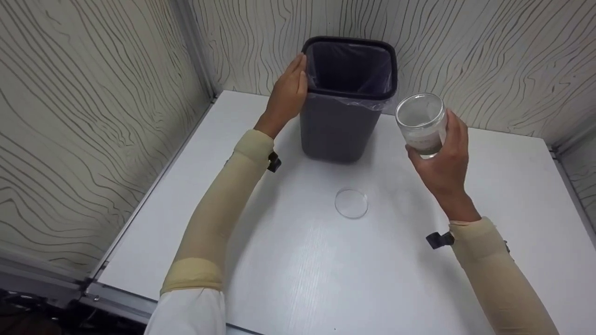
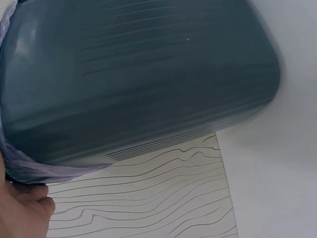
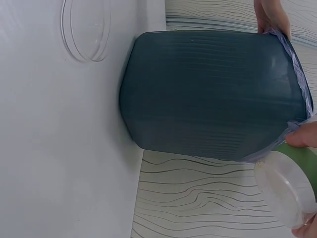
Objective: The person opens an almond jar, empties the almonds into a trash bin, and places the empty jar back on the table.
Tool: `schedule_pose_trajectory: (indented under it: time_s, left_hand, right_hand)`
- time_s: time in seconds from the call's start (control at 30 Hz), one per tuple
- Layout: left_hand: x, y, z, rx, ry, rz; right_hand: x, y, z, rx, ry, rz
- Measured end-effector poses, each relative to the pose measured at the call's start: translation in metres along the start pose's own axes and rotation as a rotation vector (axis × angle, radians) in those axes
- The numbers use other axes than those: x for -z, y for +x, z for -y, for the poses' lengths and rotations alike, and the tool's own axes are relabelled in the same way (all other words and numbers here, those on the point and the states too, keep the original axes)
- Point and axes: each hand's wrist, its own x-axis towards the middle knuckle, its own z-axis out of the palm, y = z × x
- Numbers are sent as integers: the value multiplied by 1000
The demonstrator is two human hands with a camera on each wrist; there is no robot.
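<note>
A dark grey trash bin (image 1: pixel 342 125) with a clear plastic liner (image 1: pixel 379 70) stands upright at the back of the table. My left hand (image 1: pixel 289 90) grips the left side of its rim; in the left wrist view, the curled fingers (image 2: pixel 37 201) show beside the liner's folded edge. To the right of the bin, my right hand (image 1: pixel 444 153) holds a clear, open-topped glass jar (image 1: pixel 421 125) above the table, fingers and thumb around its sides. Green shows on the jar's side (image 3: pixel 299 158) in the right wrist view. A clear round lid (image 1: pixel 351 203) lies on the table in front of the bin.
The white table (image 1: pixel 288 265) runs back to a wood-patterned wall (image 1: pixel 260 42) close behind the bin. A second patterned panel (image 1: pixel 93 116) closes off the left side. Metal framing (image 1: pixel 125 302) borders the table's front left corner.
</note>
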Motion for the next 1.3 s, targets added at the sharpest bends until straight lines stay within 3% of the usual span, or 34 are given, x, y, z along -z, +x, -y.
schedule_pose_trajectory:
  time_s: [0.37, 1.3]
  left_hand:
    - [1, 4, 0, 15, -15, 8]
    - [-1, 3, 1, 10, -2, 9]
  right_hand:
    - [2, -11, -5, 11, -25, 27]
    - [1, -50, -11, -123, 42, 114]
